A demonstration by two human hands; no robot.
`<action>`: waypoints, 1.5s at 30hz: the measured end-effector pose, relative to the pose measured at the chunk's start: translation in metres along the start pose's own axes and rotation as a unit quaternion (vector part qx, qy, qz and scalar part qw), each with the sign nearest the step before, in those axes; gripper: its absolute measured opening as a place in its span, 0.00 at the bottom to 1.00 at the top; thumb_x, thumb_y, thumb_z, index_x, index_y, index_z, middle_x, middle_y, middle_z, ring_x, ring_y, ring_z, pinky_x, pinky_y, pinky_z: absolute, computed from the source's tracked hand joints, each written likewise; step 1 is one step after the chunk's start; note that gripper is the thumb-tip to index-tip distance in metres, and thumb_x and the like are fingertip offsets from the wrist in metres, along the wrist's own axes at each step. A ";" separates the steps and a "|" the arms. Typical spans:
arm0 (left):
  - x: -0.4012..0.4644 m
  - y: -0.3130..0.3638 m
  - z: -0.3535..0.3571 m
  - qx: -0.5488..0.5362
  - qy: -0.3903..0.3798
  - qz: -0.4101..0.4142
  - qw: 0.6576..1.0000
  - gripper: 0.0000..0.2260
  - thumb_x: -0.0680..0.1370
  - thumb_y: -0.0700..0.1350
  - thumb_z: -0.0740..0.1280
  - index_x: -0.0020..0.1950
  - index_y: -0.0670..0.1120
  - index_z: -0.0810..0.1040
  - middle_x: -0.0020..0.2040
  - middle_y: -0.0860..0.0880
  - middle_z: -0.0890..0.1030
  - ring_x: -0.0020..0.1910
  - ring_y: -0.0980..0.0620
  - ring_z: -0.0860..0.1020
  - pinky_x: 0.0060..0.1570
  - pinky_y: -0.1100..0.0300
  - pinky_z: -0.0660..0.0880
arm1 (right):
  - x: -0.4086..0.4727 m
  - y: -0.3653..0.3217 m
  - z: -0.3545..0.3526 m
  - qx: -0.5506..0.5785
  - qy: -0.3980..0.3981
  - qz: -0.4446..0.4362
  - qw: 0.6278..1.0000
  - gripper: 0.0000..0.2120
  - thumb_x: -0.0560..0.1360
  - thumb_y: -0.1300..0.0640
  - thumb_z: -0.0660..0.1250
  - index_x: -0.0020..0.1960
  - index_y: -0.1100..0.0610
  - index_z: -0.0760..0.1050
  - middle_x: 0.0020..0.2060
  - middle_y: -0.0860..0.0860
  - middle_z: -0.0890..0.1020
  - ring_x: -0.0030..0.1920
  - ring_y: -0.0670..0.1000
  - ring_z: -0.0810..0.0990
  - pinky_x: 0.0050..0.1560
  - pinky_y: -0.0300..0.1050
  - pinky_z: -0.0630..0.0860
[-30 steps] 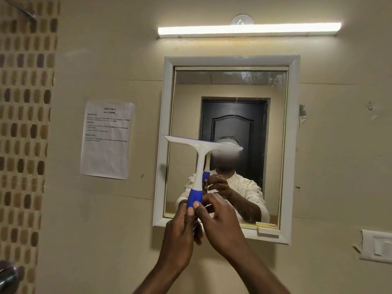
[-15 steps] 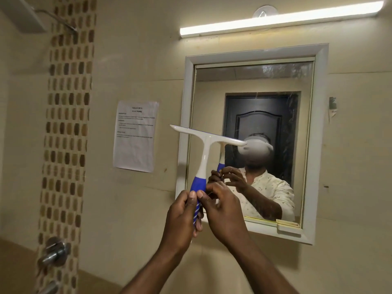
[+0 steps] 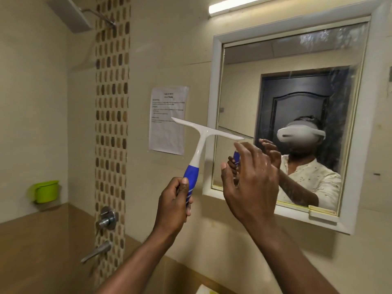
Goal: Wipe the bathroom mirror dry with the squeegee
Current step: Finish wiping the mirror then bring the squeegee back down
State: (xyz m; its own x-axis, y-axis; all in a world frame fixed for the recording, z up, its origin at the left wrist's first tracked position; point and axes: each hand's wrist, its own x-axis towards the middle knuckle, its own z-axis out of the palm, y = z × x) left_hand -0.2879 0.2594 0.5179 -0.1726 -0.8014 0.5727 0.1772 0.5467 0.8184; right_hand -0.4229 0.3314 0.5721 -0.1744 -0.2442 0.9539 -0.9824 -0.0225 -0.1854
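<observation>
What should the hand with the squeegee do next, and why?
Probably lift the squeegee to the mirror's streaky top and press its blade flat. The left hand holds it by the blue handle, half off the glass; the right hand is open.

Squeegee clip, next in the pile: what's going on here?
A person stands at a wall mirror in a bathroom. The left hand grips the blue handle of a white squeegee, whose blade sits tilted, its right end over the mirror's left edge. The right hand is open beside it, holding nothing. Streaks or droplets show along the glass's top and right side, so wiping looks unfinished.
</observation>
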 end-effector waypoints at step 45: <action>0.035 -0.180 -0.203 0.026 0.035 -0.141 0.989 0.03 0.83 0.45 0.56 0.51 0.50 0.68 0.39 0.43 0.79 0.23 0.58 0.73 0.21 0.65 0.67 | -0.128 -0.154 0.253 0.328 -0.400 0.275 0.810 0.08 0.75 0.52 0.68 0.47 0.57 0.78 0.39 0.52 0.82 0.41 0.48 0.78 0.45 0.44 0.73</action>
State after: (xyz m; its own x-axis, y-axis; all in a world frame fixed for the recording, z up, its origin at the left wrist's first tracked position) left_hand -0.1293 0.0834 0.3814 -0.1404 -0.9374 0.3187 0.0811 0.3099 0.9473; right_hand -0.2323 0.1210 0.4187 -0.2175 -0.9368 0.2741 -0.4783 -0.1425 -0.8665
